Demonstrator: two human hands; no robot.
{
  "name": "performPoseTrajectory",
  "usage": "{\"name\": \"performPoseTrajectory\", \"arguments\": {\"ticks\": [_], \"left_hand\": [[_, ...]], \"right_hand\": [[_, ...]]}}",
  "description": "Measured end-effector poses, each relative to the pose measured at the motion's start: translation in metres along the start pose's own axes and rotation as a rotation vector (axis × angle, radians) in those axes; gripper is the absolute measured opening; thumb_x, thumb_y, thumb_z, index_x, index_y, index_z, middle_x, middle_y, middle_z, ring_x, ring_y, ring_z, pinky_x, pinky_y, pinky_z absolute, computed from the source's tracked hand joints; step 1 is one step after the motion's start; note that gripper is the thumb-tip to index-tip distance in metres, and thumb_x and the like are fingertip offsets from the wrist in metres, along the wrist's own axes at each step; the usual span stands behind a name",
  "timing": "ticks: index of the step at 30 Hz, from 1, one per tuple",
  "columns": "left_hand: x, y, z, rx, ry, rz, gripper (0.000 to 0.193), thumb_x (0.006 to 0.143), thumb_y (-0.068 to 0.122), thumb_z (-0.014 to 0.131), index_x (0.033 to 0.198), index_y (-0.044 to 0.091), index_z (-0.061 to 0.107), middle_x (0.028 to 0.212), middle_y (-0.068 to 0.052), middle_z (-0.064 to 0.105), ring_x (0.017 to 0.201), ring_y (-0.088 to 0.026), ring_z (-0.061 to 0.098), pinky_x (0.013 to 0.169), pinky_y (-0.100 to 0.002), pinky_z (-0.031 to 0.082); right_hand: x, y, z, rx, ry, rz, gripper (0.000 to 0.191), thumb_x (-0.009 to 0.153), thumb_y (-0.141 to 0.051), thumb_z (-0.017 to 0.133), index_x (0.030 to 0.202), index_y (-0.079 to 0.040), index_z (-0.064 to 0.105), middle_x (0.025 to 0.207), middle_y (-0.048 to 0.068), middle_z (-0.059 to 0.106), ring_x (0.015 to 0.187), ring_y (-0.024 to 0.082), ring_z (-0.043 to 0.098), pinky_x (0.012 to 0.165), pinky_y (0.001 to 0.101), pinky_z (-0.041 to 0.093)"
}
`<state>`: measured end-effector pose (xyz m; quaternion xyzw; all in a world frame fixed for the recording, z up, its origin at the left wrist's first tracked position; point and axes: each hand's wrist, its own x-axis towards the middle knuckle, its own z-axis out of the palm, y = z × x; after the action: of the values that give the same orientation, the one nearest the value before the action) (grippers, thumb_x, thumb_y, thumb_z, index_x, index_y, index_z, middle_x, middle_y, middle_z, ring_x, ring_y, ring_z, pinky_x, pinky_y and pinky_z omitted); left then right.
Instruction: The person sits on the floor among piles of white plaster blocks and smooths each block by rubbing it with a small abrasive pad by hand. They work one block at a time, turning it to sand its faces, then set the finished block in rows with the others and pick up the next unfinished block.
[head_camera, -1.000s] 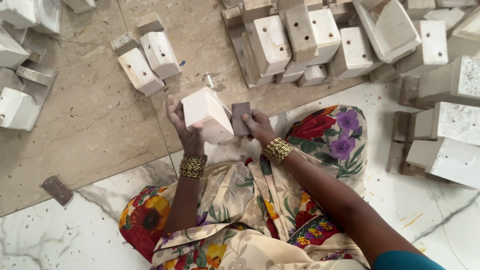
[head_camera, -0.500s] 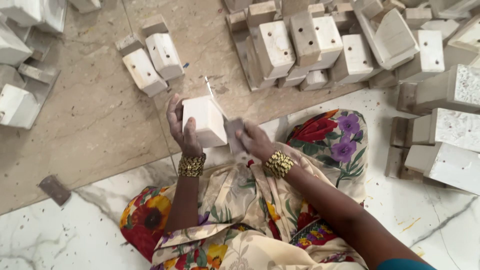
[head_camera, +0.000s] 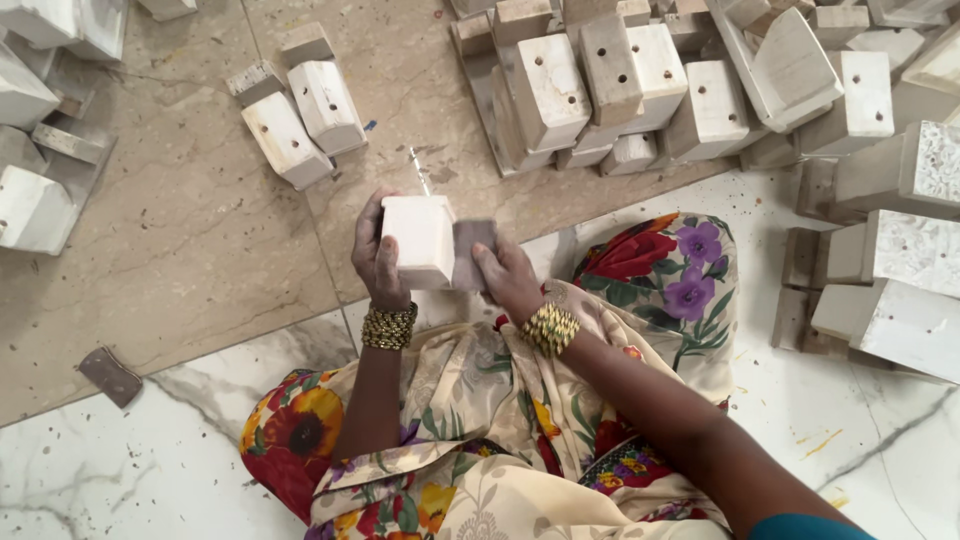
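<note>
**Sanding a white block, with plenty stacked around you**

You are holding a white wooden block (head_camera: 418, 240) in your left hand (head_camera: 378, 262), fingers curled around its far side so it is standing upright just above centre of the frame. Your right hand (head_camera: 505, 275) is pressing a small grey-brown sanding pad (head_camera: 472, 254) flat against the block's right face; the fingers are closed over the pad, though how tightly they are gripping it is hard to tell from this angle.

Judging by what is lying about, the work seems to be somewhere in the middle. The block in your hands is looking smooth and pale, with squared edges. A pile of similar blocks (head_camera: 640, 80) is filling the top centre and right of the frame, several showing small drilled holes and rougher, greyer faces. Two more blocks (head_camera: 305, 120) are lying side by side at upper left, and others are crowding the left edge.

The floor is changing under you: matte beige stone (head_camera: 180, 230) in the upper half, glossy white marble (head_camera: 120, 470) below. A spare dark pad (head_camera: 110, 375) is resting at lower left.
</note>
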<state>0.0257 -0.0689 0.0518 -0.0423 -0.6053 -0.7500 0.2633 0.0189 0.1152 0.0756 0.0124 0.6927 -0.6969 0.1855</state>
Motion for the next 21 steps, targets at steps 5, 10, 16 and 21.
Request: {"name": "performPoseTrajectory", "arguments": {"ticks": [5, 10, 16, 21], "left_hand": [[0.001, -0.005, -0.001, 0.087, -0.037, -0.008, 0.072, 0.106, 0.049, 0.052, 0.144, -0.012, 0.047, 0.141, -0.021, 0.057, 0.133, -0.027, 0.056, 0.118, -0.038, 0.043], [-0.002, -0.001, 0.004, 0.152, -0.059, -0.001, 0.092, 0.102, 0.073, 0.045, 0.142, -0.009, 0.051, 0.133, -0.018, 0.061, 0.125, -0.024, 0.060, 0.114, -0.036, 0.047], [-0.004, 0.001, 0.014, 0.150, -0.160, -0.058, 0.111, 0.092, 0.089, 0.032, 0.143, -0.007, 0.053, 0.124, -0.016, 0.065, 0.114, -0.021, 0.064, 0.102, -0.036, 0.051], [-0.001, -0.002, 0.012, 0.189, -0.169, -0.038, 0.113, 0.090, 0.091, 0.024, 0.140, -0.007, 0.053, 0.134, -0.018, 0.062, 0.127, -0.023, 0.062, 0.110, -0.038, 0.051]], "right_hand": [[-0.021, 0.012, -0.006, 0.265, -0.104, 0.298, 0.024, 0.104, -0.021, 0.055, 0.110, 0.001, 0.061, 0.068, 0.003, 0.066, 0.039, 0.006, 0.047, 0.033, 0.0207, 0.036], [-0.016, -0.052, -0.021, 0.083, -0.157, 0.061, 0.022, 0.104, -0.026, 0.054, 0.118, -0.010, 0.061, 0.073, 0.001, 0.065, 0.047, 0.005, 0.053, 0.038, 0.0191, 0.041], [0.018, -0.102, -0.014, -1.078, 0.057, -0.808, 0.014, 0.099, -0.023, 0.065, 0.112, -0.018, 0.065, 0.093, 0.005, 0.063, 0.075, 0.016, 0.057, 0.057, 0.0292, 0.052], [0.013, -0.090, -0.003, -1.289, -0.149, -0.944, 0.016, 0.095, -0.019, 0.067, 0.111, -0.019, 0.064, 0.098, 0.006, 0.056, 0.089, 0.019, 0.057, 0.064, 0.0331, 0.054]]}}
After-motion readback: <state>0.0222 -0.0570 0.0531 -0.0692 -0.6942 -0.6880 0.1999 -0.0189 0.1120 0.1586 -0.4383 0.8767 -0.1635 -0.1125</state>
